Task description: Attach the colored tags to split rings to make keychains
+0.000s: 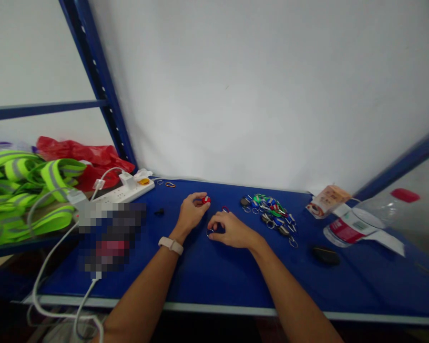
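Observation:
My left hand (191, 210), with a pale band on its wrist, is closed on a small red object (206, 200) with a light patch; its exact kind is too small to tell. To its right and nearer to me, my right hand (233, 229) pinches a metal split ring (209, 232) between thumb and fingers. Just behind the right hand's knuckles shows part of a red carabiner (225, 208), the rest hidden. Further right lies a heap of carabiner keychains (271, 209) in blue, green, red and silver, several with split rings.
On the left are a white power strip (125, 190), cables and a blurred-out device (110, 247). An orange carabiner (170, 185) and a small black piece (159, 211) lie behind. Rightward stand a plastic bottle (357, 221), a carton (328, 201) and a black case (325, 255).

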{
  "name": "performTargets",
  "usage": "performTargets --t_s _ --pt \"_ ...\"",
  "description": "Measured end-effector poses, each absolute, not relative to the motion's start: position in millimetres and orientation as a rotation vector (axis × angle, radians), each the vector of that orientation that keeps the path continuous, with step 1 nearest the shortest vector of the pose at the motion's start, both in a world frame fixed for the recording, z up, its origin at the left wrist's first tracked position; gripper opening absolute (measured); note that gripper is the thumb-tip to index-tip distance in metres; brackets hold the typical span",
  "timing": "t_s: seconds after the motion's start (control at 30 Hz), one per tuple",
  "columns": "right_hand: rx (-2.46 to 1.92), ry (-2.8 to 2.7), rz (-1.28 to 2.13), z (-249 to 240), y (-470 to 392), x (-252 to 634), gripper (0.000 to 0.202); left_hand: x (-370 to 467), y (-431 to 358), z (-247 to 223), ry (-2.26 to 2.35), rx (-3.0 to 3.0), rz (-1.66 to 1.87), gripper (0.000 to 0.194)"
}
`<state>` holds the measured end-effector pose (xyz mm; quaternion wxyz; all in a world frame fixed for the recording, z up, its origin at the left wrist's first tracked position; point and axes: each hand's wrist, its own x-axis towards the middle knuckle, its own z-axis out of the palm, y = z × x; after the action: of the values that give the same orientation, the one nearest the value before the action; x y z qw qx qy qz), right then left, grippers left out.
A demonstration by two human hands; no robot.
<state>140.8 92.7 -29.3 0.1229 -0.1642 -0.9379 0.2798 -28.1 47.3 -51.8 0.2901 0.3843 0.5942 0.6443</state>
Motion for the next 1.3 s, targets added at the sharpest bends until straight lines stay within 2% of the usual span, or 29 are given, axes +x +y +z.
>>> performTargets --t_s 0.23,0.37,0.73,1.03,1.3 --pt "-0.556 -2.699 0.976 -24 91 141 0.017 -27 47 -52 1.542 1.024 1.695 0.038" --pt "-0.621 -2.639 1.079 -19 89 140 0.010 -26 47 -48 1.438 0.902 1.731 0.034" --pt "-0.722 -2.354 0.724 -25 104 140 0.002 -26 44 -44 1.200 0.724 1.775 0.039" --pt "-0.841 -2.212 0.785 -26 104 139 0.009 -23 41 -38 1.093 0.719 1.763 0.046" --pt "-0.832 -2.216 0.741 -29 104 138 0.010 -22 38 -36 1.092 0.758 1.769 0.043"
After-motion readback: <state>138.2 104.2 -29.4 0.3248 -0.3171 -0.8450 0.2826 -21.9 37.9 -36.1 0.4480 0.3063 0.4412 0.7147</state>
